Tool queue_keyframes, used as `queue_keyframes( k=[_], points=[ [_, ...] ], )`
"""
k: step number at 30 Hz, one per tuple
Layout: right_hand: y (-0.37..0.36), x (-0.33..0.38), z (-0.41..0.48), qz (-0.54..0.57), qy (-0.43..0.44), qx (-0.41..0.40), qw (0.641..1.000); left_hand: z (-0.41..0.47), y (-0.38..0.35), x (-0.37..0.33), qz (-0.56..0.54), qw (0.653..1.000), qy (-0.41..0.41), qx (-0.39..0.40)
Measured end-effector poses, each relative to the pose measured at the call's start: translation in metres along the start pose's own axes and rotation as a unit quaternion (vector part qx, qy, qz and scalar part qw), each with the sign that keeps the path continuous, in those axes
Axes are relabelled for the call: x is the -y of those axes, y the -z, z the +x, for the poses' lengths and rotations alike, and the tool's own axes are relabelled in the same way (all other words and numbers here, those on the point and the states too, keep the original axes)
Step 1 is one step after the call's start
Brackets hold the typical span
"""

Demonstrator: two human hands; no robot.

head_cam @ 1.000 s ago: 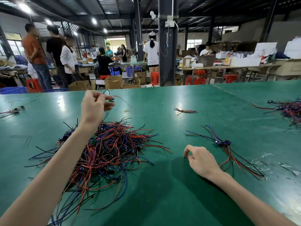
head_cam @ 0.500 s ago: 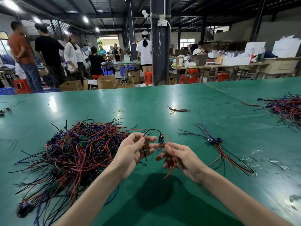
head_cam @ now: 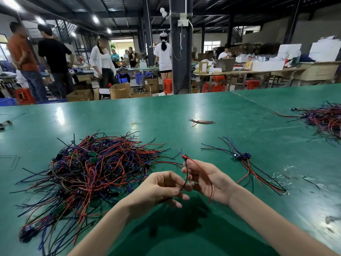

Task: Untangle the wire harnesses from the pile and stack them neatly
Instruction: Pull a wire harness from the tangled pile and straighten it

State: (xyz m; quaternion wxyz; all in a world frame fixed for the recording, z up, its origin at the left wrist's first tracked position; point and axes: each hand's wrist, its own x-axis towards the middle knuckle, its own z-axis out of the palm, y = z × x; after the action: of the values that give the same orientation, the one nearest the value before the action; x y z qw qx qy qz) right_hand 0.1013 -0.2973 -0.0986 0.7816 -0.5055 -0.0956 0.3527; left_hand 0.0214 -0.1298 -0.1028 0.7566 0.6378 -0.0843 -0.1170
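Your left hand (head_cam: 162, 187) pinches the wire harness (head_cam: 186, 172) by its black lead; your right hand (head_cam: 208, 180) pinches its connector end, red lead across the palm; pile (head_cam: 92, 172) at nine o'clock; stack (head_cam: 243, 157) at two.

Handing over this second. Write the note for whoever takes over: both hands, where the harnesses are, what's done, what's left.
Left hand: pinches the black wire of one harness.
Right hand: holds the same harness just below its connector, with the red wire draped over the palm.
Tangled pile: on the green table, left of the hands.
Stack: a few harnesses laid together, right of the hands.
Done: a few stacked, one in hand.
Left: lay this one on the stack, then work through the large pile.
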Motion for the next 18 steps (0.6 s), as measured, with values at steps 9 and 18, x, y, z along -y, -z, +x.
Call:
queue_keyframes(
  k=[9,18],
  points=[
    [0.0013,-0.0005,-0.0059,0.042,-0.031,0.043,0.998,-0.0017,-0.0057,0.0047,0.063,0.997,0.006,0.039],
    [0.0013,-0.0047,-0.0043,-0.02,0.043,0.024,0.999,-0.0008,-0.0092,0.0054,0.042,0.997,0.053,0.021]
  ],
)
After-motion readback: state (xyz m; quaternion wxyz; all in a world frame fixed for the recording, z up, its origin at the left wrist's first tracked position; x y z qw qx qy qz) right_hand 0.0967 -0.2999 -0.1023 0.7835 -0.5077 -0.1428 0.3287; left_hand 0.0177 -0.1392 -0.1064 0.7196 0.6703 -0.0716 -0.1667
